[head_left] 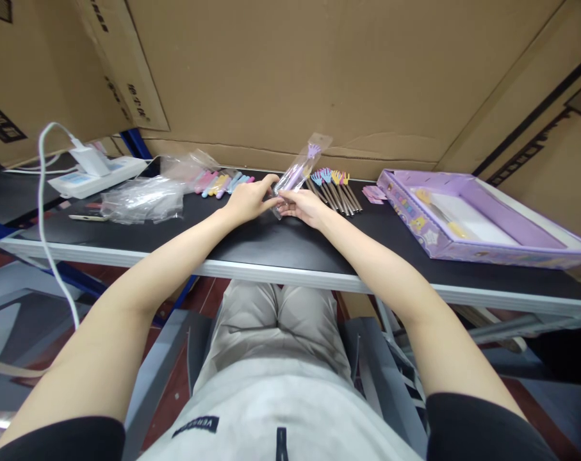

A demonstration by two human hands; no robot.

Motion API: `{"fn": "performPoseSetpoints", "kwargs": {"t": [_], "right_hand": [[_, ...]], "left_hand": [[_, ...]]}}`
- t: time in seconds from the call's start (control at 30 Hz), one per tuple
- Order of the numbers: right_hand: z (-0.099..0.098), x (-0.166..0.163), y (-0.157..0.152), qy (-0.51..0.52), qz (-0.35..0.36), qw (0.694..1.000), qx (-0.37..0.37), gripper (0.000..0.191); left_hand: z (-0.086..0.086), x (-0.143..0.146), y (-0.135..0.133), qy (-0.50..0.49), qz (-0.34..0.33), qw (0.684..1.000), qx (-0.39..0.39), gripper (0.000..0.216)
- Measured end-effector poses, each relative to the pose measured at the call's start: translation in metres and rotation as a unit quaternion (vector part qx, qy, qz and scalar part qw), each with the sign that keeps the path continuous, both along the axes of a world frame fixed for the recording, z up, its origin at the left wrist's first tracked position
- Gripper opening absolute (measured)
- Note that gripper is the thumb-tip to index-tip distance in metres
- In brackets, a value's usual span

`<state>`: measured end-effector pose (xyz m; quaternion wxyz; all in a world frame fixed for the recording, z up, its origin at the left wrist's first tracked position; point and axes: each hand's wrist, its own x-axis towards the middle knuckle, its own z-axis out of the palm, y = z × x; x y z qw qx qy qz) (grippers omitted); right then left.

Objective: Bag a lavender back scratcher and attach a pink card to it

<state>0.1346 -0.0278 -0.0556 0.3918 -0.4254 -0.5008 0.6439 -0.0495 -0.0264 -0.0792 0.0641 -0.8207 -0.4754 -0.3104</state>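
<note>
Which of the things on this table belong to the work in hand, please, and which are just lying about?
In hand: left hand and right hand hold a bagged scratcher; loose scratchers; handles; empty bags.

Lying about: power strip; cable; purple box; cartons.

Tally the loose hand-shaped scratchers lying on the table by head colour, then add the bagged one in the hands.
Loose scratchers beside the right hand, heads partly overlapping, so counts are approximate:
Blue heads: 2
Yellow or orange heads: 2
Purple, in the clear bag that the left hand and the right hand hold: 1
Total: 5
</note>
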Motion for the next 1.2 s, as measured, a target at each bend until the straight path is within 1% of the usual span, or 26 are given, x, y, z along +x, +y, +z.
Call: {"fn": "performPoseSetpoints", "kwargs": {"t": [0.3, 0.5, 0.6, 0.83, 0.97, 1.07, 1.13, 1.2], "right_hand": [[0.004, 0.000, -0.004, -0.016, 0.021, 0.999, -0.022, 0.031], [0.002, 0.000, -0.003, -0.021, 0.027, 0.999, -0.019, 0.029], [0.002, 0.001, -0.003, -0.027, 0.024, 0.999, -0.014, 0.028], [0.004, 0.000, -0.007, -0.044, 0.045, 0.998, -0.014, 0.029], [0.005, -0.003, -0.012, -0.049, 0.057, 0.997, -0.013, 0.028], [0.005, -0.006, -0.017, -0.052, 0.071, 0.996, -0.012, 0.027], [0.006, -0.008, -0.022, -0.061, 0.088, 0.994, -0.011, 0.028], [0.007, -0.010, -0.028, -0.072, 0.105, 0.992, -0.011, 0.028]], "left_hand": [[0.005, 0.000, -0.004, 0.003, -0.021, 1.000, -0.016, 0.049], [0.009, -0.004, -0.007, -0.006, -0.062, 0.998, -0.034, 0.055], [0.010, -0.006, -0.007, -0.016, -0.077, 0.996, -0.047, 0.052], [0.009, -0.005, -0.003, -0.048, -0.032, 0.998, -0.040, 0.037], [0.010, -0.004, 0.001, -0.099, -0.008, 0.993, -0.063, 0.027], [0.011, 0.000, 0.004, -0.180, 0.012, 0.976, -0.120, 0.024], [0.012, 0.003, 0.005, -0.259, 0.026, 0.947, -0.189, 0.027], [0.013, 0.006, 0.006, -0.332, 0.031, 0.908, -0.254, 0.029]]}}
